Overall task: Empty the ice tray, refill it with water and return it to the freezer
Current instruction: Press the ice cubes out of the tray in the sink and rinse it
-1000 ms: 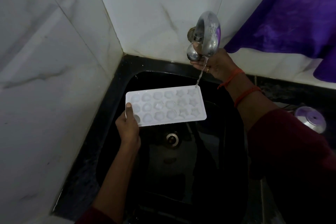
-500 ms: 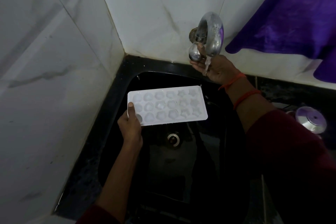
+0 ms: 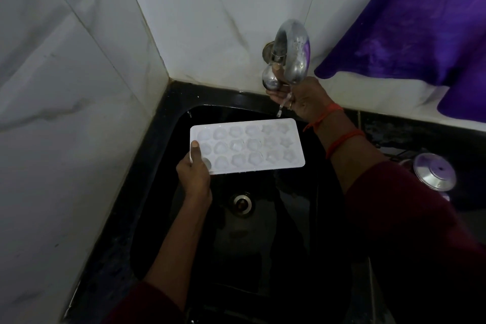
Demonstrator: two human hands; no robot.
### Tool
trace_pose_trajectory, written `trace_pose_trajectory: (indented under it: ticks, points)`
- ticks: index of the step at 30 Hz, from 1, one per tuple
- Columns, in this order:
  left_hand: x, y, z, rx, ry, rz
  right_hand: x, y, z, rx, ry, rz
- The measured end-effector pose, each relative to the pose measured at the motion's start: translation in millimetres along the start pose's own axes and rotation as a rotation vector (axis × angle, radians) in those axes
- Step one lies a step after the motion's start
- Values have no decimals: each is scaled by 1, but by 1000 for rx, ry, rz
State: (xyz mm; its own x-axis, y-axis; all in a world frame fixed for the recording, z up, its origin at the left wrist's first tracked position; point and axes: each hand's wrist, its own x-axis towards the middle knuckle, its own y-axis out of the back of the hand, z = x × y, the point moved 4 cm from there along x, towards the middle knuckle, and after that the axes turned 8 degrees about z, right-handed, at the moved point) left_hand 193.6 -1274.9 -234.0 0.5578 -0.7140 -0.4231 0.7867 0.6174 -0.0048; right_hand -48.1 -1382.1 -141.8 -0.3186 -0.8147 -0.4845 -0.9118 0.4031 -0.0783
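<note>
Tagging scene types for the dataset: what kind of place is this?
Most likely a home kitchen: a black sink set into a corner of white wall tiles, a wall-mounted steel tap over it, and an ice tray held above the basin.

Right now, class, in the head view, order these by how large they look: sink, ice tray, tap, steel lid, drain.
1. sink
2. ice tray
3. tap and steel lid: they look about alike, and the tap is higher and nearer the camera, so unranked
4. drain, smallest
</note>
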Motion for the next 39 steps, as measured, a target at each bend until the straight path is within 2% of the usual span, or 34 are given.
trace_pose_trajectory:
  ticks: [11,19,26,32,37,39]
  points:
    - [-1,-22,6,-23,-5,-26,-1,0,-9,-126,50,101]
    - [-1,-20,9,-24,-3,-16,12,2,10,87,-54,-9]
    - [-4,-12,8,-32,3,-7,10,0,10,87,-29,-45]
    - [-11,7,8,-20,15,6,-2,8,18,-255,198,117]
    - [-11,28,4,14,4,32,-36,31,36,-650,606,230]
    - [-12,37,2,33,2,23,-54,41,51,-730,685,254]
